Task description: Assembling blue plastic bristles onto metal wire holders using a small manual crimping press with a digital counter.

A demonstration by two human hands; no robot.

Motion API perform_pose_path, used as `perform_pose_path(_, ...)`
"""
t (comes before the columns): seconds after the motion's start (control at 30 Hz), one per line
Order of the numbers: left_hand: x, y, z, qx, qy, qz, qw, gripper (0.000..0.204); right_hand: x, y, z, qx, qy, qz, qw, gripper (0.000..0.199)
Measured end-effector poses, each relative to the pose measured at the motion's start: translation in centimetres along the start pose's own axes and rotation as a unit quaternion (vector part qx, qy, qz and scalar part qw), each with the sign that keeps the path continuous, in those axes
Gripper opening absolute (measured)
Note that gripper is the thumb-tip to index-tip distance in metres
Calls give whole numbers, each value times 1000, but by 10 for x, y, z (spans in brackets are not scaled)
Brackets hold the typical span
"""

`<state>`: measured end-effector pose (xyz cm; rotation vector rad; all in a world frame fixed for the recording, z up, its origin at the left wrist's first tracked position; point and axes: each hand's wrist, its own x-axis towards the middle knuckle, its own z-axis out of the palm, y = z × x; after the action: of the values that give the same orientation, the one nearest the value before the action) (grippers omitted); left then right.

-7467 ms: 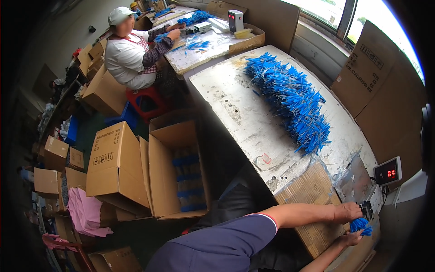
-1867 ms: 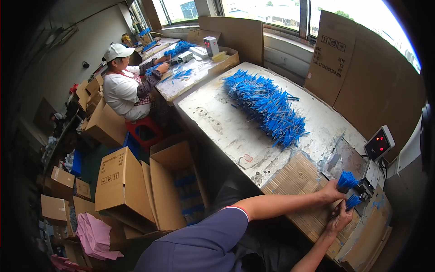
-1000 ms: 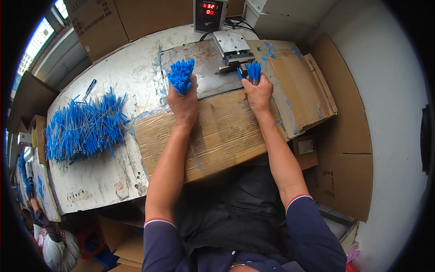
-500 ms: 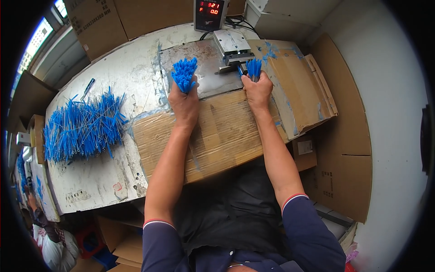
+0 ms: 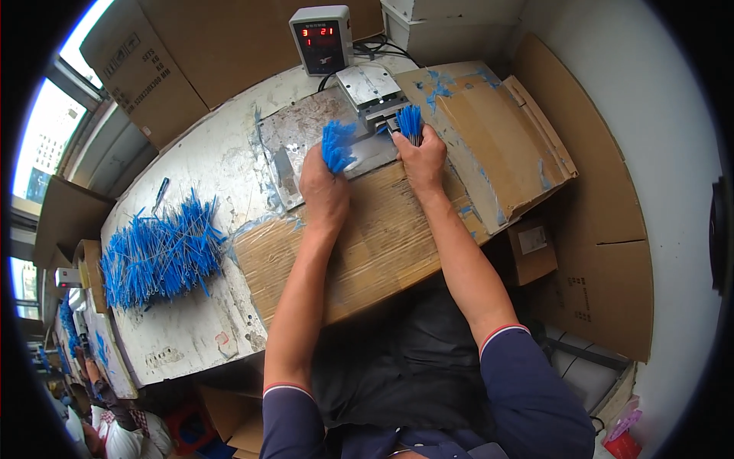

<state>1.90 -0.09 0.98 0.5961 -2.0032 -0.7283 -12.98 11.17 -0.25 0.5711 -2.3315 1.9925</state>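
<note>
My left hand (image 5: 325,191) is closed around a thick bundle of thin wire pieces with blue sleeves (image 5: 336,147), its tips fanned upward and smeared by motion. My right hand (image 5: 423,162) grips a smaller bundle of the same blue-sleeved wires (image 5: 410,122), thumb and forefinger close to the jaw of a small metal bench device (image 5: 373,90). One blue piece seems to lie at that jaw; whether my fingers hold it I cannot tell. A large pile of blue-sleeved wires (image 5: 160,249), some with small looped ends, lies on the white table (image 5: 191,348) at the left.
A counter box with red digits (image 5: 323,40) stands behind the device, cables beside it. Flattened cardboard (image 5: 382,237) covers the table's front; a taped carton (image 5: 497,138) lies at the right. A pen (image 5: 160,195) rests behind the pile. Another person (image 5: 126,428) works at lower left.
My left hand with its bundle has come closer to my right hand and the device. The red digits on the counter box have changed. The whole view has shifted and turned slightly.
</note>
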Motion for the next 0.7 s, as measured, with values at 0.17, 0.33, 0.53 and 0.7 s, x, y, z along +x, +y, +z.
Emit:
perform_pose_path(0.17, 6, 2, 19, 84, -26, 38, 995, 24, -10, -12, -5, 95, -14, 37, 995, 23)
perform_pose_path(0.33, 9, 9, 24, 103, -31, 57, 993, 28, -10, -19, -12, 190, -21, 99, 977, 17)
perform_pose_path(0.53, 11, 12, 21, 140, -55, 58, 987, 29, -14, -24, -15, 199, -35, 109, 973, 15)
perform_pose_path(0.7, 11, 4, 21, 134, -65, 59, 987, 27, -14, -29, -28, 239, -129, 140, 952, 14)
